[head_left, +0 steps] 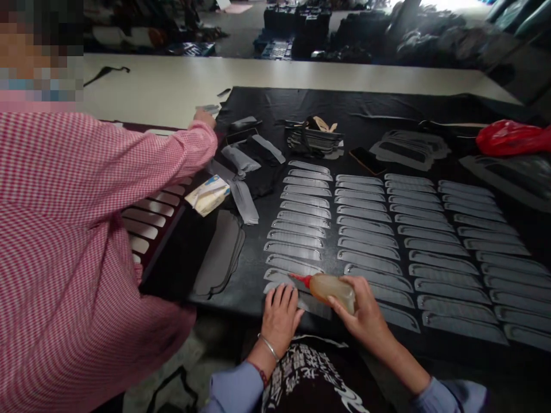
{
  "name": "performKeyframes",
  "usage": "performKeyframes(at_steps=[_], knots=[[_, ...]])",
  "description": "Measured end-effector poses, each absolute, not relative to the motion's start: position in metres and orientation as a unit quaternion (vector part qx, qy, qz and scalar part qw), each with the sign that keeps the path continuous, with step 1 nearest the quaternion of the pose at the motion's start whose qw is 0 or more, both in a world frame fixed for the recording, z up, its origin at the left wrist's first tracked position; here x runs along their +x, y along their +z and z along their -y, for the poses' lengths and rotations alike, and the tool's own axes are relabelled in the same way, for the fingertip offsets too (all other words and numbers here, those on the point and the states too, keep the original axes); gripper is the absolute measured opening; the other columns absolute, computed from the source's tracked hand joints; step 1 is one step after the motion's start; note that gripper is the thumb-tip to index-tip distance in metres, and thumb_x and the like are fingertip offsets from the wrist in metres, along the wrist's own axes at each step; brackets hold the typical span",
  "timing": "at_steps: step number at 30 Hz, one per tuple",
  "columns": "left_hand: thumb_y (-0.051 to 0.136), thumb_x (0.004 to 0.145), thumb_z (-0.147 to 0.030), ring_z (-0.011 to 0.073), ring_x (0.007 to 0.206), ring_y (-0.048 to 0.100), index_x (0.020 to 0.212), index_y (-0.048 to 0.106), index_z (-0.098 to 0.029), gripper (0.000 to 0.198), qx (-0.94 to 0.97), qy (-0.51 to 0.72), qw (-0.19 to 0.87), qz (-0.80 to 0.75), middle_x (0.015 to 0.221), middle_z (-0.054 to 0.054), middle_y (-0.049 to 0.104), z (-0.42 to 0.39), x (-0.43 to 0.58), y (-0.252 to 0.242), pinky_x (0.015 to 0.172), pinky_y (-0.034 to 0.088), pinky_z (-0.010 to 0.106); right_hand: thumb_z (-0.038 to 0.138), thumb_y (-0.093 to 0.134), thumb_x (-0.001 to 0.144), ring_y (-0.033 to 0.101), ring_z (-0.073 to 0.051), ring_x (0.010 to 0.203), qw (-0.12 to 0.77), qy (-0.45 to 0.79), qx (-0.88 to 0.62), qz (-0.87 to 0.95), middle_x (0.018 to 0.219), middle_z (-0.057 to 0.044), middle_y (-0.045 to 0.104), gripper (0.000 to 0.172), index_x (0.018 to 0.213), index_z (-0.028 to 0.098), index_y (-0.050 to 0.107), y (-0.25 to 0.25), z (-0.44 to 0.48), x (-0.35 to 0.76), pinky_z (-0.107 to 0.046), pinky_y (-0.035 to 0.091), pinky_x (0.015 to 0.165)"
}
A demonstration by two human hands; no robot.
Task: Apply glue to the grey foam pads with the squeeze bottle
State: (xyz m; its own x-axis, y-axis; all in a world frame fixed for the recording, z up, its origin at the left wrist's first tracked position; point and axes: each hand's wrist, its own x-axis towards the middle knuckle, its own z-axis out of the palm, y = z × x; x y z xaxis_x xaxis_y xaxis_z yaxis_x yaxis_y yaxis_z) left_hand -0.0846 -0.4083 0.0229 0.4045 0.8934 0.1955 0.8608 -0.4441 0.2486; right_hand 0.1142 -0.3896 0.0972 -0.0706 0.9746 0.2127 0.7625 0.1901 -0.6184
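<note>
My right hand (361,307) is wrapped round a squeeze bottle (329,289) with a red nozzle and pale amber contents. The bottle is tipped to the left, its tip over one of the thin grey curved pieces (293,276) at the near end of the left column. My left hand (280,312) lies palm down with fingers spread on the nearest grey piece, just below the nozzle tip. Several columns of the same grey pieces (368,241) are laid out on the black-covered table (258,264), many with a darker line along the curved edge.
At the left, a person in a pink checked sleeve (142,155) reaches across the table. Near that arm lie a tissue pack (209,195) and stacked grey panels (219,252). Farther back are a bundle of strips (312,140), a phone (367,160) and a red plastic bag (510,136).
</note>
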Motion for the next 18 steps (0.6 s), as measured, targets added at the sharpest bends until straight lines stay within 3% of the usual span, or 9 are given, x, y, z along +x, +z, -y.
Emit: performKeyframes(at_steps=[18], knots=[[0.059, 0.082, -0.035, 0.0264, 0.112, 0.047, 0.118, 0.052, -0.016, 0.042, 0.836, 0.143, 0.078, -0.524, 0.120, 0.008, 0.057, 0.408, -0.087, 0.024, 0.095, 0.038, 0.047, 0.020, 0.052, 0.082, 0.052, -0.022, 0.085, 0.220, 0.152, -0.584, 0.766, 0.095, -0.009, 0.047, 0.033, 0.112, 0.020, 0.039, 0.119, 0.399, 0.135, -0.036, 0.050, 0.068]])
